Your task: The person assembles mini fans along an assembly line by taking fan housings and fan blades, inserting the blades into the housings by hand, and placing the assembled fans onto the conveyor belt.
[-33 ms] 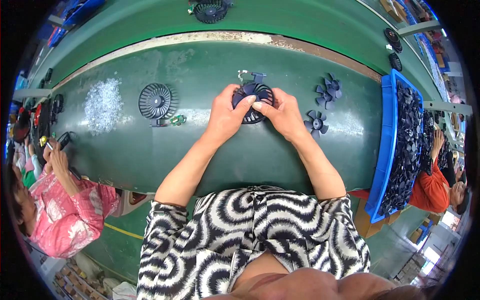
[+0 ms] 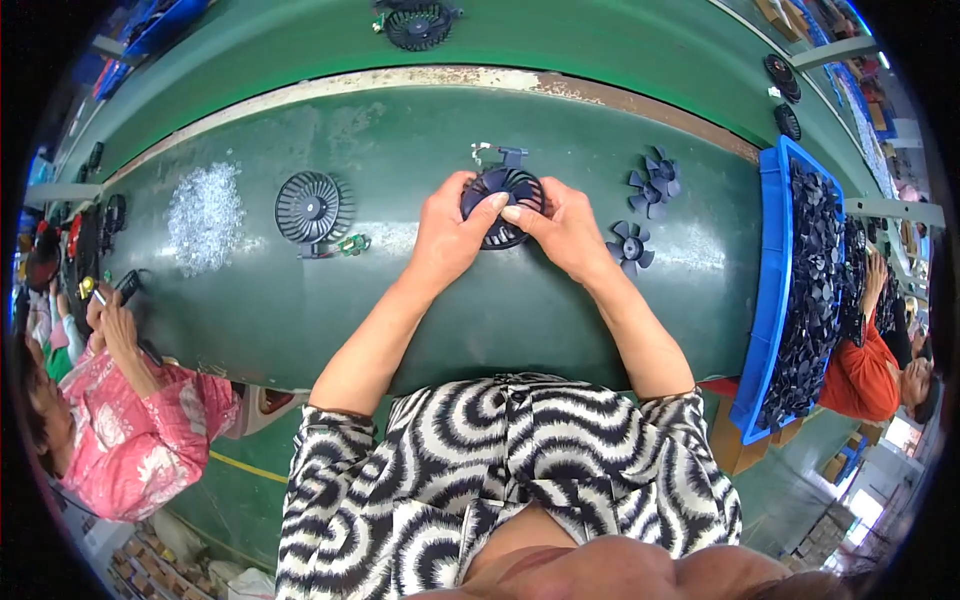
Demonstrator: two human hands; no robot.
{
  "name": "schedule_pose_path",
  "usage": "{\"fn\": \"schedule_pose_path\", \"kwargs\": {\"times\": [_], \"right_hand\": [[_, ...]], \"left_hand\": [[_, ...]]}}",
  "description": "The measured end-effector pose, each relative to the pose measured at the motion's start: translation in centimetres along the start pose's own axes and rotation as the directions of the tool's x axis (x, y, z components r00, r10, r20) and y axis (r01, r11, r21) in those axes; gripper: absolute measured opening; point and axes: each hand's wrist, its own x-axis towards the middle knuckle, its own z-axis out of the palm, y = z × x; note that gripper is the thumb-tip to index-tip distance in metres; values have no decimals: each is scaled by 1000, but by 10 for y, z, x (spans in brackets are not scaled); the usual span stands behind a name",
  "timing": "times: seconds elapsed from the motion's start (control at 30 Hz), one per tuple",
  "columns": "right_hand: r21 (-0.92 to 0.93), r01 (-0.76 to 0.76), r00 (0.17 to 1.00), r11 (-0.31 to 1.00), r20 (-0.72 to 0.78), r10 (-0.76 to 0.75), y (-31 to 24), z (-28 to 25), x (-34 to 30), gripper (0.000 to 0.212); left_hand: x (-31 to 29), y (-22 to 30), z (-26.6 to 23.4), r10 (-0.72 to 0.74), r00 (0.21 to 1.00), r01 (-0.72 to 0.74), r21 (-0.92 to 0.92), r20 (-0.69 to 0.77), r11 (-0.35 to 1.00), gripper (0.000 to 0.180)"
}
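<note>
A round dark fan [image 2: 502, 232] with a slotted cage is gripped between my two hands over the middle of the table. My left hand [image 2: 445, 235] wraps its left side and my right hand [image 2: 568, 232] its right side. Both thumbs press together at the centre, on a dark bladed wheel [image 2: 497, 181] inside the cage. Beyond my fingers, a dark bracket [image 2: 513, 157] with pale wires sticks out from the fan's far edge. To the right lie loose dark fan blades [image 2: 631, 246], with more blades [image 2: 655, 184] farther back. My fingertips under the cage are hidden.
Left of my hands lies another fan [image 2: 310, 207] with a green circuit board [image 2: 353, 244]. Farther left is a heap of small clear pieces [image 2: 206, 215]. A blue crate [image 2: 768, 280] full of dark blades stands at the right edge. Co-workers in pink [image 2: 135, 430] and red [image 2: 862, 378] sit either side.
</note>
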Motion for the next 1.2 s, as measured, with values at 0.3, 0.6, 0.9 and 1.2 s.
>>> {"fn": "schedule_pose_path", "kwargs": {"times": [0.3, 0.6, 0.9, 1.2], "right_hand": [[126, 184, 916, 975, -382, -124, -40, -60, 43, 46], [-861, 40, 889, 506, -201, -412, 15, -109, -18, 52], [-954, 124, 827, 274, -53, -559, 21, -86, -13, 33], [-591, 330, 806, 736, -229, -545, 1, -104, -19, 22]], "left_hand": [[7, -3, -15, 44, 995, -60, -184, -90, 981, 31], [4, 90, -6, 108, 956, -130, 64, 274, 989, 29], [255, 28, -53, 396, 880, -355, 916, 260, 187, 45], [229, 34, -48, 555, 781, -426, 894, 287, 137, 15]]}}
